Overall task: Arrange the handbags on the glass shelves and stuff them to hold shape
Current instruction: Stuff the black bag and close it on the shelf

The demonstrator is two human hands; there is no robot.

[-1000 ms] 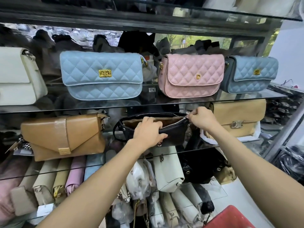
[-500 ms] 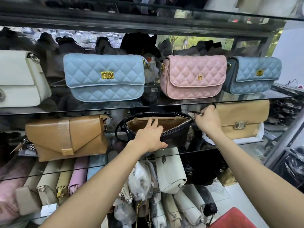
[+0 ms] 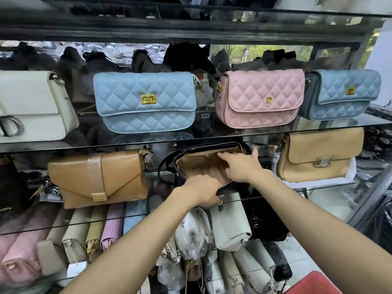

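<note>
1. Head view, middle glass shelf (image 3: 318, 186): a black handbag (image 3: 186, 166) sits near the centre of the shelf, at its front edge, tipped toward the camera with its zipper undone and its tan lining exposed.
2. Left hand (image 3: 203, 190): the grip is closed around the bag's near lower rim, fingers curled under the front edge.
3. Right hand (image 3: 241, 164): fingers extended and relaxed, the grip wide, reaching into the bag's mouth and touching the lining; it holds nothing visible.
4. Same shelf, left end: a tan envelope-flap bag (image 3: 97, 179) stands upright. Right end: a beige flap bag (image 3: 318, 153) stands upright on a white pad.
5. Upper glass shelf (image 3: 339, 126), left to right along its front edge: a cream bag (image 3: 31, 107), a light blue quilted bag (image 3: 146, 100), a pink quilted bag (image 3: 258, 98), a grey-blue quilted bag (image 3: 343, 94).
6. Below the middle shelf: many wrapped and bare bags stand packed side by side.
</note>
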